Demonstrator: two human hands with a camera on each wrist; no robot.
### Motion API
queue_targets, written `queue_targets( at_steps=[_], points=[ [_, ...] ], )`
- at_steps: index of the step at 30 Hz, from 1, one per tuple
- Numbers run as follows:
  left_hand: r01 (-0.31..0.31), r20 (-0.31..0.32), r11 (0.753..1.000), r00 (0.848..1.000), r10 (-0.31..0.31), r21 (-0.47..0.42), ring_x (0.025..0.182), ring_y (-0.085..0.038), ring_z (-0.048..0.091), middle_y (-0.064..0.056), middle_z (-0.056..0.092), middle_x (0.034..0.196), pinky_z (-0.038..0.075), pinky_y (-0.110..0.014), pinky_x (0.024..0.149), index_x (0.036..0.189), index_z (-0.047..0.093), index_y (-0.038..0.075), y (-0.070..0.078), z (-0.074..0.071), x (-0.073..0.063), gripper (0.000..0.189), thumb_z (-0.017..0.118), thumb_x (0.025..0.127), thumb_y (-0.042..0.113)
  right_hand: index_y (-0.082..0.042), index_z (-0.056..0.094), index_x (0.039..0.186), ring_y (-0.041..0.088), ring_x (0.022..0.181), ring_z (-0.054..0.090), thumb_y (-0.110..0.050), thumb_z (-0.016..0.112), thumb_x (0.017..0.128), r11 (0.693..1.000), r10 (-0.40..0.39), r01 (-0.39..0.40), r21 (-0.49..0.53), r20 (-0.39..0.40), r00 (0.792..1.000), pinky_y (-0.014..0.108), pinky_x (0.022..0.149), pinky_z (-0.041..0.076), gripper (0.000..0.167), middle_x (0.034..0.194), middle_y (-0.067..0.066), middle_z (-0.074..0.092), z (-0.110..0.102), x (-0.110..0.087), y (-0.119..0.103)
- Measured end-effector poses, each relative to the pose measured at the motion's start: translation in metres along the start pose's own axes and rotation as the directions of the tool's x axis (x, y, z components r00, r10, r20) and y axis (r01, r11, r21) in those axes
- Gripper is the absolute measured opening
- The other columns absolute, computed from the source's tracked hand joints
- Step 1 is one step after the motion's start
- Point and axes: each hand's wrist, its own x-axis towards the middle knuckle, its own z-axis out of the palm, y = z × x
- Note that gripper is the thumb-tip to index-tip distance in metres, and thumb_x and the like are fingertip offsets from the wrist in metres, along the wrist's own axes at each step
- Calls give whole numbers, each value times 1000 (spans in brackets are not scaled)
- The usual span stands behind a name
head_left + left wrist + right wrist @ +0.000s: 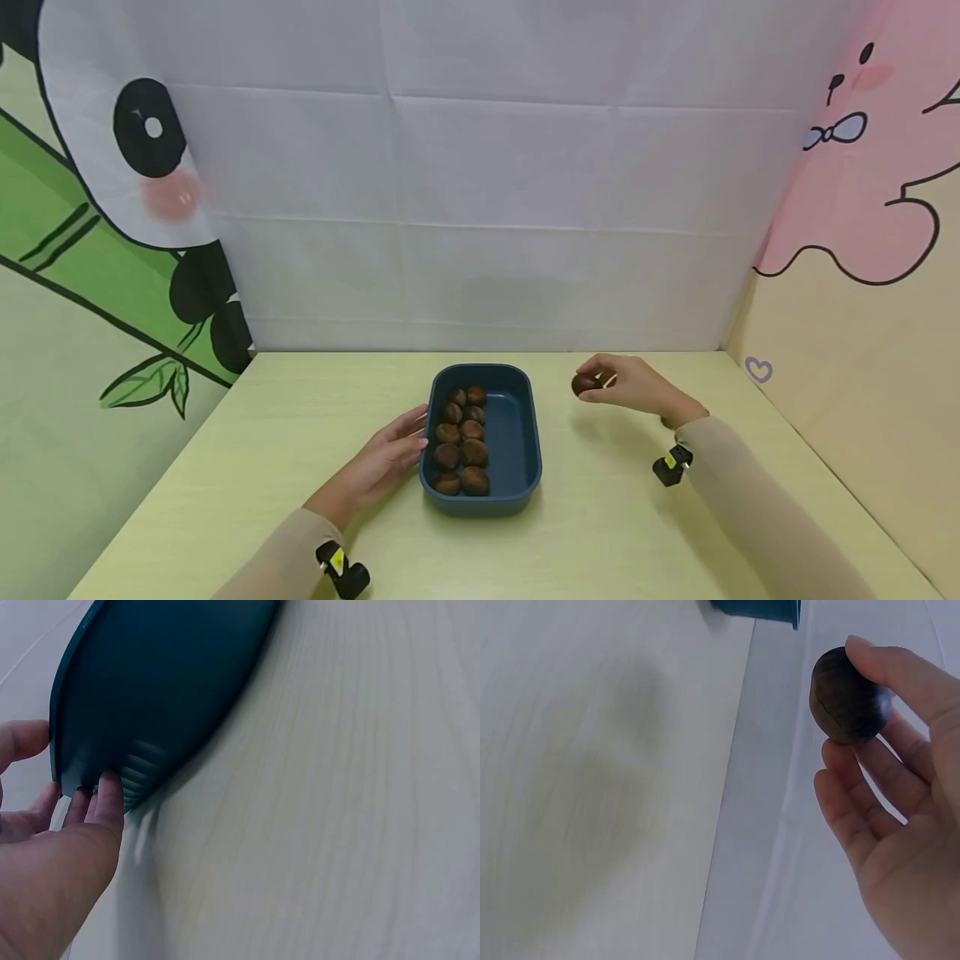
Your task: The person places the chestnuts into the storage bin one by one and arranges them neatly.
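Observation:
A dark blue rectangular tray (514,442) stands on the table, with several brown chestnuts (474,452) in two rows along its left half. Beside its left wall, my left hand (386,458) touches the tray with outstretched fingers; the left wrist view shows the fingertips against the tray's outer side (165,682). To the right of the tray, above the table, my right hand (630,385) pinches one chestnut (585,383) between thumb and fingers. That chestnut (847,697) appears close up in the right wrist view, clear of the tabletop.
The pale yellow table (300,433) ends at a white cloth backdrop (495,275). Painted walls flank it, a panda (172,196) on the left and a pink figure (862,200) on the right. A small dark thing (665,422) is partly hidden by the right wrist.

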Motion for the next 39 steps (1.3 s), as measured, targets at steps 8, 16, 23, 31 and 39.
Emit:
queue_targets(
  at_steps=[8,16,23,31,39],
  points=[
    [-3,-1,1000,1000,3,8,148,-37,17,-23,9,164,34,-36,112,160,10,3,0,0,0,68,47,102,3,-16,67,120,17,97,64,-28,79,88,990,-141,140,18,94,986,44,91,53,36,105,-3,69,30,39,-38],
    [-2,4,1000,1000,2,0,149,-38,15,-23,9,164,28,-41,115,160,11,2,-2,-2,0,70,49,101,3,-16,66,120,10,95,64,-29,78,89,973,-225,230,-10,171,959,39,91,52,36,105,-8,68,61,61,-53],
    [-7,12,1000,1000,7,-4,149,-38,14,-22,9,164,22,-48,118,160,11,3,-2,-4,1,70,49,102,4,-15,65,119,7,90,65,-28,78,89,962,-226,252,-104,217,950,26,79,54,35,103,-9,68,85,69,-49],
    [-11,4,1000,1000,11,-5,149,-38,15,-23,9,164,24,-46,117,160,11,2,-3,-3,1,71,50,101,3,-20,67,115,8,87,63,-33,79,88,929,-215,266,-256,210,954,29,77,52,32,101,-11,67,100,70,-43],
    [-10,-1,1000,1000,10,4,149,-38,15,-23,9,164,21,-48,118,160,11,2,-4,-3,3,70,50,101,4,-19,71,114,13,90,65,-31,80,87,902,-208,286,-323,255,944,30,79,52,30,104,-8,69,102,75,-45]
  ],
)
